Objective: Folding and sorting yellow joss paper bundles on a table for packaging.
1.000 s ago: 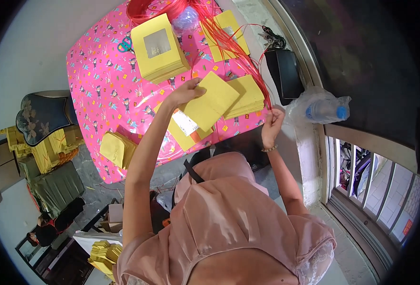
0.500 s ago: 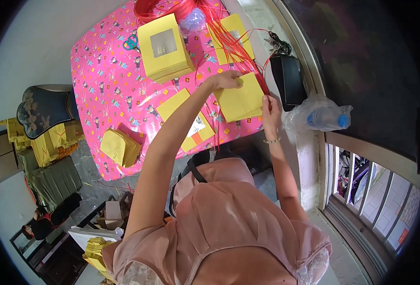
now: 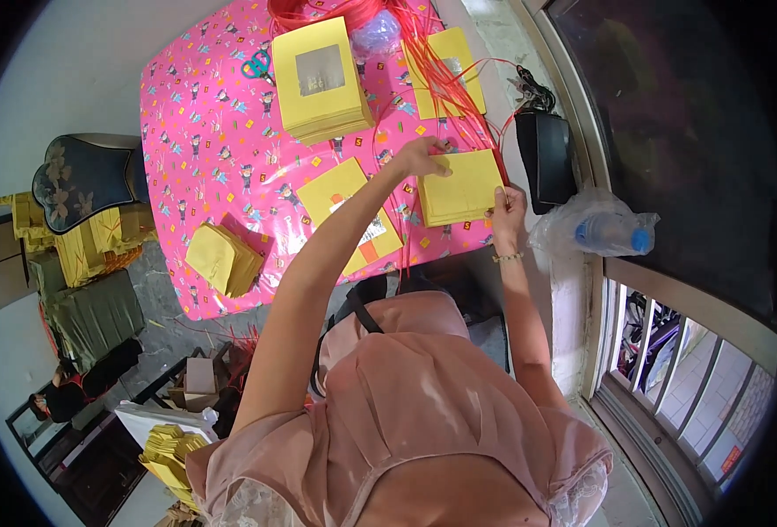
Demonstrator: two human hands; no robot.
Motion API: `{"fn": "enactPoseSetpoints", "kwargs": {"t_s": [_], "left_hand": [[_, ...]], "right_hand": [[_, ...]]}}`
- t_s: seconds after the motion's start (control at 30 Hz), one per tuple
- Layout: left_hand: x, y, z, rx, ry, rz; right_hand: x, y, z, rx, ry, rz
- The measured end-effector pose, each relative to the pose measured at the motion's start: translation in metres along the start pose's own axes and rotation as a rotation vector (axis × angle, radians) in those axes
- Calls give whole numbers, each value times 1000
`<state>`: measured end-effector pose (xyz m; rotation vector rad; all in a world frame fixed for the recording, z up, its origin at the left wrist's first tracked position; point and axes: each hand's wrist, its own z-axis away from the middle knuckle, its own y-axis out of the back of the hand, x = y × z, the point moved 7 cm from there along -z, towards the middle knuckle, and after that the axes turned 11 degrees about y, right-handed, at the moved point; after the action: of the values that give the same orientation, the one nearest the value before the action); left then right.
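A flat yellow paper bag point(image 3: 460, 183) lies at the near right part of the table, and layered edges show along its near side. My left hand point(image 3: 424, 158) is closed at its upper left corner, thumb on top. At its right edge, my right hand point(image 3: 508, 211) pinches the paper between thumb and fingers. Just left of it, partly behind my left forearm, rests a yellow sheet with a printed picture point(image 3: 372, 235). Farther off stands a thick stack of yellow bags point(image 3: 293, 98) with a silvery square on top. Red cords point(image 3: 448, 92) run down toward my hands from the far side.
The table has a pink patterned cover point(image 3: 208, 158). On it are green-handled scissors point(image 3: 257, 66), a smaller yellow pile point(image 3: 223, 260) and another yellow piece under the cords point(image 3: 452, 61). Along the right ledge sit a black case point(image 3: 543, 160) and a wrapped plastic bottle point(image 3: 612, 233).
The yellow bag has turned slightly, so its far edge lies more level. My right thumb has moved onto its right edge. The whole view has shifted a little.
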<state>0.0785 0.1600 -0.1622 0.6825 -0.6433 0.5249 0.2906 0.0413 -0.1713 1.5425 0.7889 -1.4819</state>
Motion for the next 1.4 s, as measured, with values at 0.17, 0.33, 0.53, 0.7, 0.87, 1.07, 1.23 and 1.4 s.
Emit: {"fn": "enactPoseSetpoints", "kwargs": {"t_s": [0.17,0.33,0.53,0.7,0.87,1.07,1.23,1.4], "left_hand": [[-15,-12,7,173,33,47],[-12,-17,17,259,67,2],[-10,-15,22,309,61,18],[-23,-3,61,717,-150,53],[-93,3,121,818,-47,299],[-148,-36,205,760,94,88],[-151,-72,232,727,-59,-140],[-164,-74,229,758,-61,-184]], "right_hand": [[-8,2,1,-34,51,188],[-89,-20,24,-110,556,1080],[-82,-59,33,-400,638,1097],[-47,-65,40,-478,605,1140],[-32,-64,51,-427,676,1136],[-33,-62,52,-393,724,1123],[-46,-64,48,-426,738,1134],[-61,-66,39,-433,729,1130]]}}
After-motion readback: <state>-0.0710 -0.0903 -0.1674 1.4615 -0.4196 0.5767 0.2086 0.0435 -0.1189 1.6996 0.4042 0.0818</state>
